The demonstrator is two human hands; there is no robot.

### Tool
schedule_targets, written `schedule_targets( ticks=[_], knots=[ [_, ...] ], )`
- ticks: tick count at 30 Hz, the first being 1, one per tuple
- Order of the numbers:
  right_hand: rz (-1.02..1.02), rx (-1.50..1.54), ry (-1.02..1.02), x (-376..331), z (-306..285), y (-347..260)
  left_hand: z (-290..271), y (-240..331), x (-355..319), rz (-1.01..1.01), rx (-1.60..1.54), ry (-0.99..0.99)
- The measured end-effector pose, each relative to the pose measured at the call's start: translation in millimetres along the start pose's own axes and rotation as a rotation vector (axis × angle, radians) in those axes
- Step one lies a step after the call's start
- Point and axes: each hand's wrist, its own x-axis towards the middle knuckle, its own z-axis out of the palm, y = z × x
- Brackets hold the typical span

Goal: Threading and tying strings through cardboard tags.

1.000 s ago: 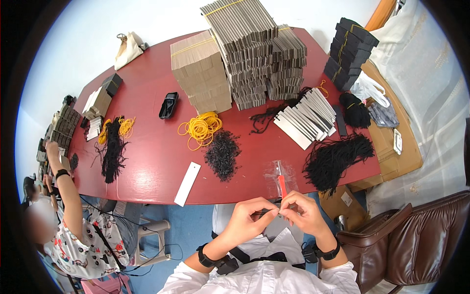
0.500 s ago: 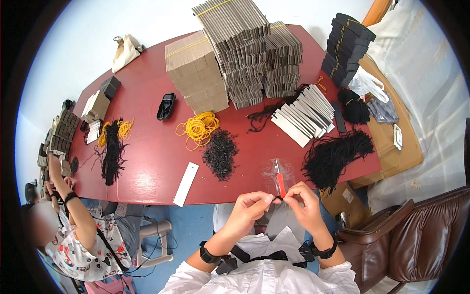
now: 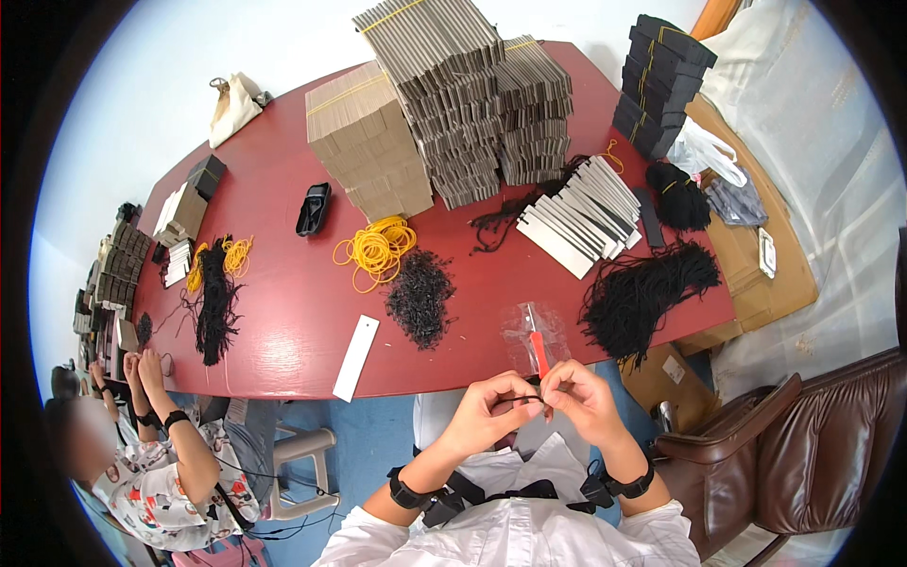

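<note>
At the table's near edge my two hands meet, fingertips almost touching. My left hand (image 3: 489, 414) is closed on a thin black cord (image 3: 518, 399), which shows across its fingers. The fingertips of my right hand (image 3: 584, 402) pinch at the cord's end beside the left thumb; the exact end is hidden between the fingers. Just beyond them a red-handled tool (image 3: 539, 353) with a thin metal tip lies on a crumpled clear plastic bag (image 3: 515, 335). A thick bundle of black cords (image 3: 650, 295) rests to the right, and a heap of small black pieces (image 3: 420, 300) to the left.
Tall stacks of grey-brown card pieces (image 3: 373, 156) stand at the back. White strips (image 3: 581, 217) lie fanned at right; a single white strip (image 3: 356, 358) is near the front edge. Yellow rubber bands (image 3: 378, 248) form a pile. A co-worker (image 3: 161, 472) sits at left, a brown leather chair (image 3: 822, 454) at right.
Both hands have come closer together and slightly lower, and the black cord now shows across my left fingers. The co-worker's raised arm has come down to the table edge.
</note>
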Motion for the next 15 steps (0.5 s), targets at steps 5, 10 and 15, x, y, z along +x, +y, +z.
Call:
schedule_targets(
  ticks=[5, 10, 15],
  knots=[
    [0.019, 0.029, -0.007, -2.8, 6.4, -1.4, -5.8, 1.7, -3.4, -0.087, -0.092, -0.129],
    [-0.017, -0.089, -0.011, -4.8, 8.1, -5.7, -4.4, 1.3, -3.8, -0.036, -0.132, -0.169],
    [-0.161, -0.496, 0.036, -4.0, 9.6, -8.9, -2.1, 5.7, -4.8, -0.043, -0.086, -0.1]
  ],
)
